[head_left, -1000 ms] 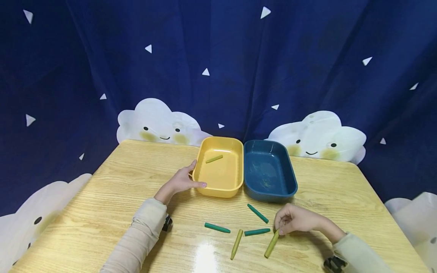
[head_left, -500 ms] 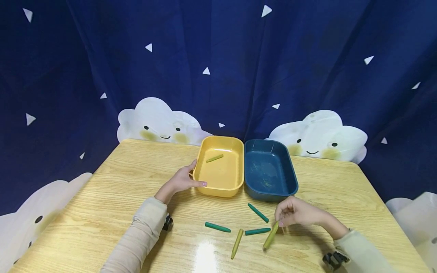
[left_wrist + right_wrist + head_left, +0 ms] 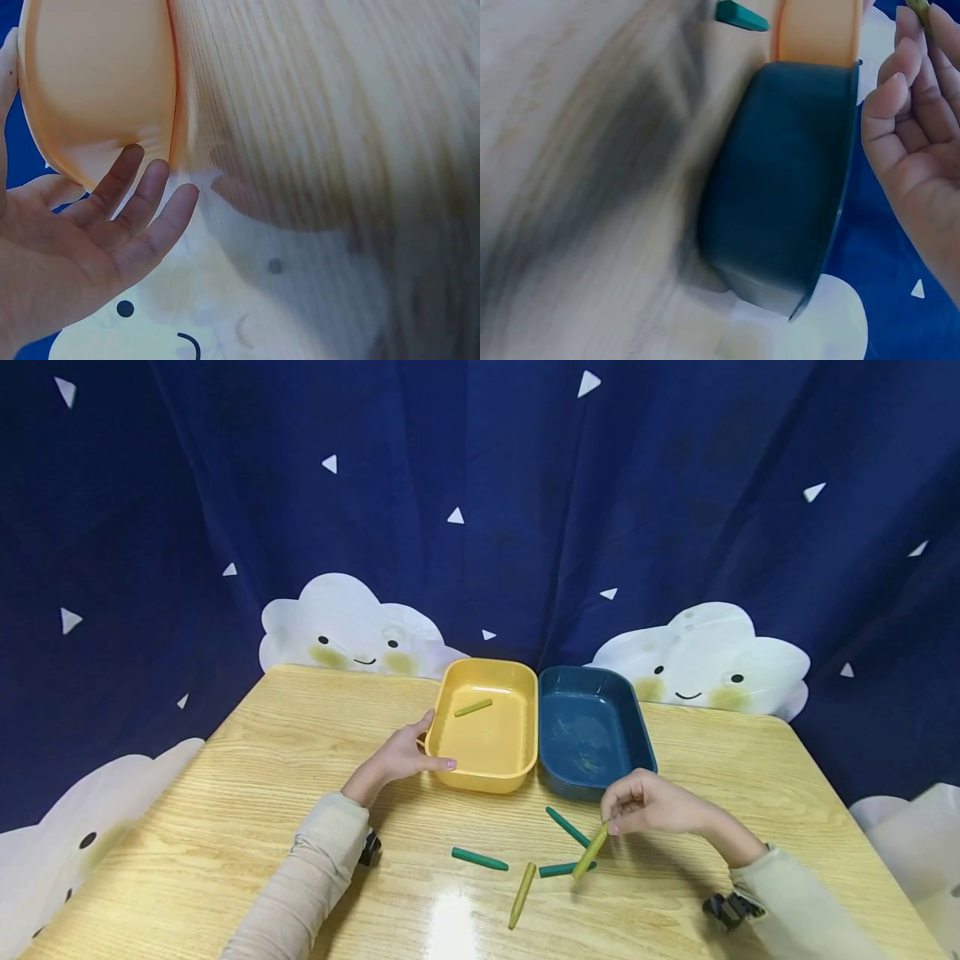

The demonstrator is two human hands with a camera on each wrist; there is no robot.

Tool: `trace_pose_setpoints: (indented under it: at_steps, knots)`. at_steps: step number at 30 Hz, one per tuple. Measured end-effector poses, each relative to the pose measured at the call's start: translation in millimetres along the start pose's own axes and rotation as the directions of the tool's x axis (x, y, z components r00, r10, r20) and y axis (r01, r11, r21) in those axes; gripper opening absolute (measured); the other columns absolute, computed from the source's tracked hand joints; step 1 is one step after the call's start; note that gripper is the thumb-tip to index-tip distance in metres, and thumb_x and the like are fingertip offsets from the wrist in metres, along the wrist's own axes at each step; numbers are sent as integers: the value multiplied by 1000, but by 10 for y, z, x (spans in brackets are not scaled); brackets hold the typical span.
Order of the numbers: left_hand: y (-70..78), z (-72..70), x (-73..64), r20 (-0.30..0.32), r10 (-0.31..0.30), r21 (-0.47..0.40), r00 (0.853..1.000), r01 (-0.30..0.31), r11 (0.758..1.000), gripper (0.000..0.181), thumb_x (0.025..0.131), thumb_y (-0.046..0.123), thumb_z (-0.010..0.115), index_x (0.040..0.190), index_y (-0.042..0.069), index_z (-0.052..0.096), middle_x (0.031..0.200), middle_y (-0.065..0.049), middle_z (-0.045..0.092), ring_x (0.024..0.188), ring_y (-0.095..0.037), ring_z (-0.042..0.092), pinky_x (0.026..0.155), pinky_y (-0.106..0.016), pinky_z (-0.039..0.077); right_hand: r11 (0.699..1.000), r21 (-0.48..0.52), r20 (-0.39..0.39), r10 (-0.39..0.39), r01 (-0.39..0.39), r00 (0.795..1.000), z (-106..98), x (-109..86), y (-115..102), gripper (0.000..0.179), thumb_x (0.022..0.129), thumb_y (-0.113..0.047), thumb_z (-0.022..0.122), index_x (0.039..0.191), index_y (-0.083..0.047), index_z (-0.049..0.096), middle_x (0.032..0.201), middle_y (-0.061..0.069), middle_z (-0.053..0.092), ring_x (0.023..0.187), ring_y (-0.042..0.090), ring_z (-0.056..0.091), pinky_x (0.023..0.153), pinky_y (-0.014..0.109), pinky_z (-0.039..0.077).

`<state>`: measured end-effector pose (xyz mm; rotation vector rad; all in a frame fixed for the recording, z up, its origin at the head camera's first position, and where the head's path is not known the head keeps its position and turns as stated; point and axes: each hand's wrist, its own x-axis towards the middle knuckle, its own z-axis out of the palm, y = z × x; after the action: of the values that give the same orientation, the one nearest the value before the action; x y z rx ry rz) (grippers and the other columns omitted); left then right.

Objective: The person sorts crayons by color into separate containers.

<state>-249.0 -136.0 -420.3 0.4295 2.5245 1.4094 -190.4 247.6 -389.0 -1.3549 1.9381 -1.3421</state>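
Observation:
My right hand pinches the upper end of an olive-yellow crayon in the head view. The crayon slants down to the left, above a green crayon that it partly covers. In the right wrist view only the end of the held crayon shows, between fingertips. My left hand rests spread against the near left corner of the yellow bin, thumb at the front rim. The left wrist view shows its loosely extended fingers along the bin's side. Inside the bin lies one olive-yellow crayon.
A dark blue bin stands against the yellow bin's right side. On the wooden table in front lie another olive-yellow crayon and green crayons, one angled near the blue bin. A blue cloud-print curtain hangs behind.
My right hand has lifted the olive-yellow crayon off the table and moved it up towards the blue bin. The left hand has stayed at the yellow bin.

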Motion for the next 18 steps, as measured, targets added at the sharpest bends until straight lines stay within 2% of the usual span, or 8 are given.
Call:
trace_pose_setpoints:
  at_steps: [8, 18]
  knots:
    - [0, -6, -1, -5, -1, 8, 1000, 1, 1000, 105, 72, 26, 79, 146, -1, 10, 117, -22, 53, 85, -22, 61, 74, -31, 50, 997, -69, -75, 20, -25, 997, -74, 128, -102, 5, 82, 8, 61, 84, 3, 63, 68, 17, 58, 56, 12, 46, 44, 28, 39]
    - [1, -1, 3, 4, 5, 16, 1000, -5, 1000, 106, 72, 28, 79, 146, -1, 9, 116, -22, 54, 87, -22, 60, 75, -32, 49, 985, -166, -149, 20, -45, 989, -173, 298, -221, 8, 82, 6, 62, 84, -2, 66, 74, 9, 63, 64, 14, 55, 56, 28, 48]
